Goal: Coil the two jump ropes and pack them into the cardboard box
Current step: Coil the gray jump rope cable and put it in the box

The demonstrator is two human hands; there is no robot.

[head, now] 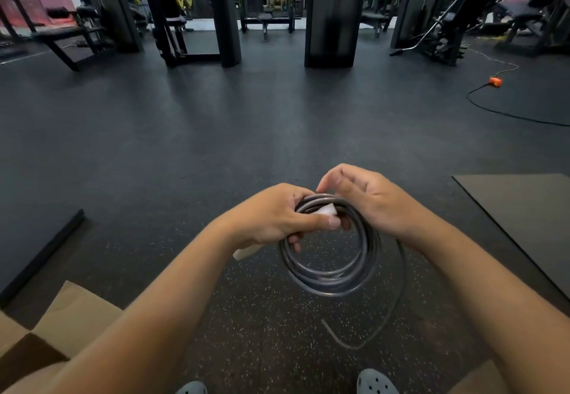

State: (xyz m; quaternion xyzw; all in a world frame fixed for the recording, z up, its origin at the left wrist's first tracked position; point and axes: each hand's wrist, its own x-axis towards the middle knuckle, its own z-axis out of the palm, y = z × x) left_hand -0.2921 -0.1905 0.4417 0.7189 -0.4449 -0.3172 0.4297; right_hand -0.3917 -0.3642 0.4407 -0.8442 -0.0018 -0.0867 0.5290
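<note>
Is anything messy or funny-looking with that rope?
Yes. The dark grey jump rope coil in the left hand is unfinished: its loose tail droops below the right hand.

- Your two forearms are bare from the bottom edge of the frame to the wrists, with no sleeves showing.
- Your left hand (271, 221) and right hand (367, 199) are bare: no gloves, rings, watch or wristbands.
- You wear grey-blue foam clogs, the right clog (377, 383) with round vent holes across the toe, the left clog (192, 388) barely in view.
</note>
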